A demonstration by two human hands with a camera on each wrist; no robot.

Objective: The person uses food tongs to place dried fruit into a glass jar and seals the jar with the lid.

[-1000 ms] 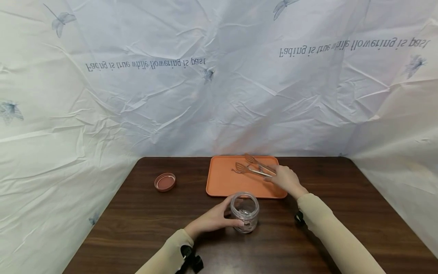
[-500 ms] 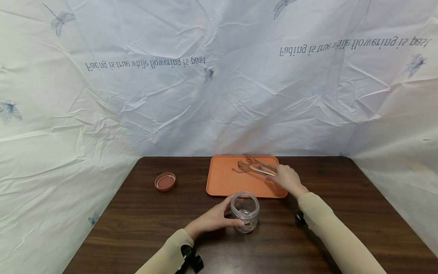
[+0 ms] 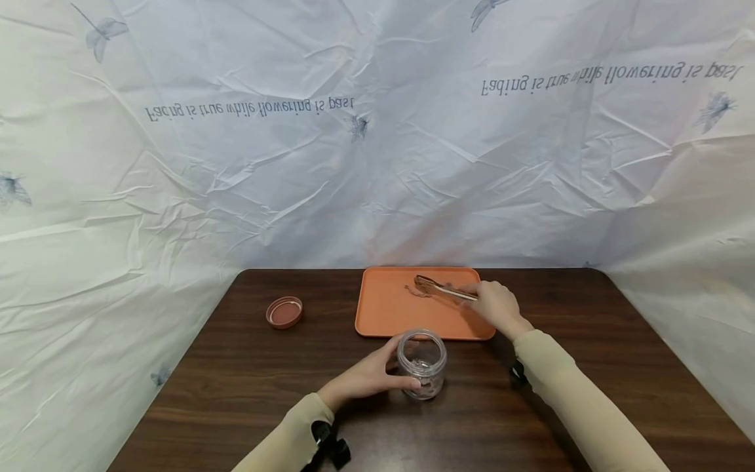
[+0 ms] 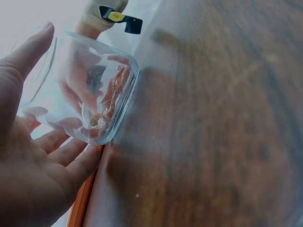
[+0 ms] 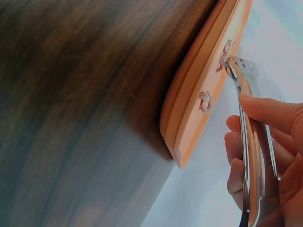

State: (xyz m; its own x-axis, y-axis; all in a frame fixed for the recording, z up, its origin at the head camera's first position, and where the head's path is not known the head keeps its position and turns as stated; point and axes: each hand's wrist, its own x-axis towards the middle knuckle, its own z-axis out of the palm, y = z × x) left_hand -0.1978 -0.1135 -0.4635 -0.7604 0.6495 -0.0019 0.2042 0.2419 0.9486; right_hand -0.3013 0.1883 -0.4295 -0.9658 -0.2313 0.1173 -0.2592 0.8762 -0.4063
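Note:
My left hand holds a clear, lidless jar upright on the table, thumb and fingers around its side. Reddish-brown strip-like pieces lie in the jar's bottom in the left wrist view. With my right hand I grip metal tongs over the orange tray. Their arms are squeezed near each other. In the right wrist view the tong tips are at a small twisted piece on the tray; whether they pinch it I cannot tell. Another curled piece lies closer to the tray's near edge.
A reddish-brown round lid lies on the dark wooden table, left of the tray. White printed sheeting hangs behind the table and at both sides. A black wrist camera is strapped to the left forearm.
The tong arms, spread apart earlier, have come together over the tray. My right hand stays in nearly the same place. The left hand and jar have not moved.

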